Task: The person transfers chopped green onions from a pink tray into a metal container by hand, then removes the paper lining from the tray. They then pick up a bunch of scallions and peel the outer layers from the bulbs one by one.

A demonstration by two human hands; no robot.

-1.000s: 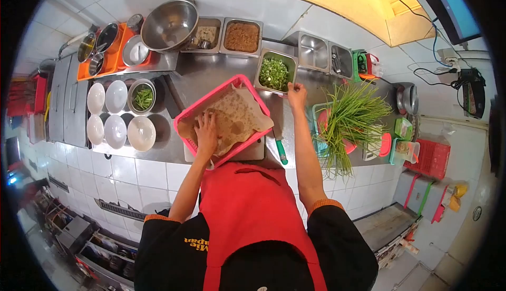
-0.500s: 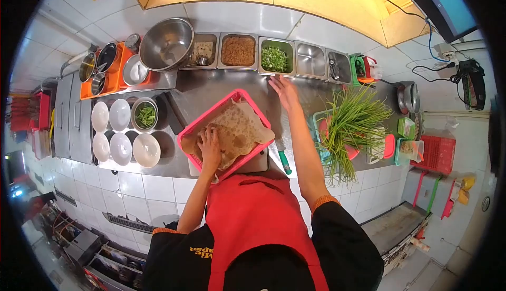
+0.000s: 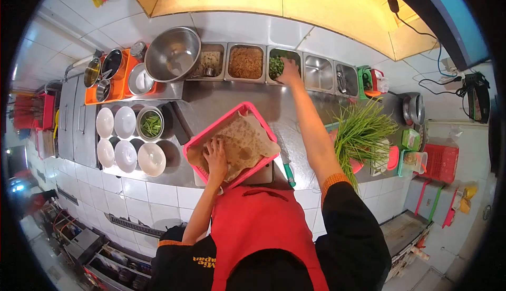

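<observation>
My left hand (image 3: 215, 157) rests with its fingers spread on a stained brown paper liner (image 3: 245, 138) inside a pink plastic basket (image 3: 193, 144). The basket sits tilted on the counter, partly over a cutting board (image 3: 263, 176). At the back, my right hand (image 3: 289, 73) reaches into a steel pan of chopped green onions (image 3: 275, 65). Its fingertips are down among the greens, so whether they grip any is hidden. A knife with a green handle (image 3: 289, 175) lies right of the basket.
Pans of brown crumbly topping (image 3: 246, 61) and utensils (image 3: 345, 79) flank the greens. A large steel bowl (image 3: 173, 54) stands back left. Several white bowls (image 3: 152, 159) are left, beside a pot of cut greens (image 3: 151, 124). Long green onions (image 3: 363, 133) lie right.
My right hand has moved from the front edge of the green-onion pan into it. My left hand stays on the paper liner. The whole view has shifted slightly.
</observation>
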